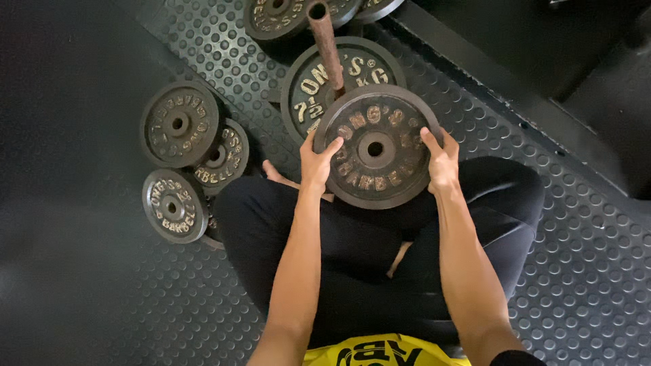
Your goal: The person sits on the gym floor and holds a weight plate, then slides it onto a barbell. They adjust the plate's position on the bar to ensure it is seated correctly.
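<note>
Left hand [316, 163] and right hand [441, 163] clamped on opposite rims of round iron weight plate [378, 146], held flat above lap. Rusty bar [326, 46] upright behind, through larger plate [308, 85] on studded rubber floor [576, 271]. Three smaller plates [180, 124] stacked loosely at left.

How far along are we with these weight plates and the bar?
Done: one large plate already sits around the rusty bar. In hand: the left hand and right hand grip a second plate by its rim, its hole not yet on the bar. Left: three small plates lie stacked on the studded floor mat to the left, more at the top.
</note>
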